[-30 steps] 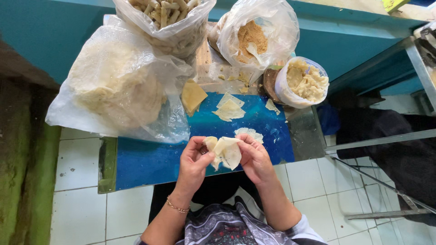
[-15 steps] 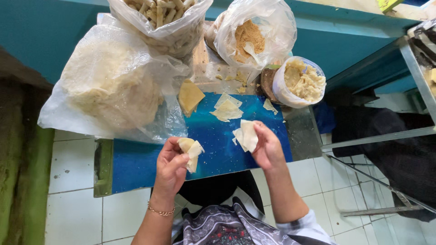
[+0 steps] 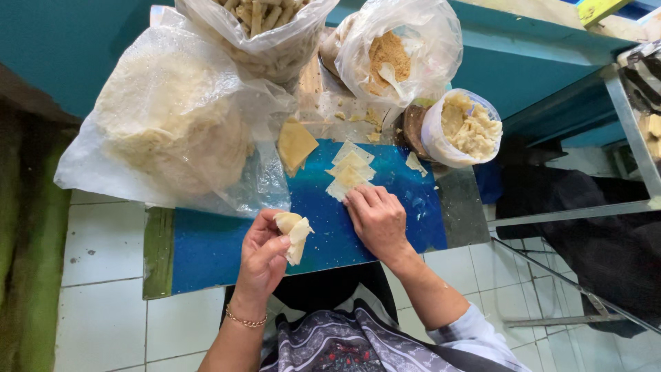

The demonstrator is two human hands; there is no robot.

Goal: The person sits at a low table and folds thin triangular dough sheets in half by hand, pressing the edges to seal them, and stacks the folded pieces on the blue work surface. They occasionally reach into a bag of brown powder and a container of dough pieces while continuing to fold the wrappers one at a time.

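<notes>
A folded pale wrapper (image 3: 295,234) is pinched between thumb and curled fingers of the left hand (image 3: 265,258), above the blue board (image 3: 206,251). It is best kept lightly pressed so the fold stays shut. At one o'clock, the right hand (image 3: 377,222) is laid flat, fingers together, on a small stack of wrappers (image 3: 350,172); whether one sheet is gripped cannot be told. Farther, at twelve, filled plastic bags (image 3: 179,124) are stood.

Bare blue table (image 3: 227,251) lies open near the person; the large plastic bag (image 3: 172,124) and filling tub (image 3: 461,127) crowd the far side.
</notes>
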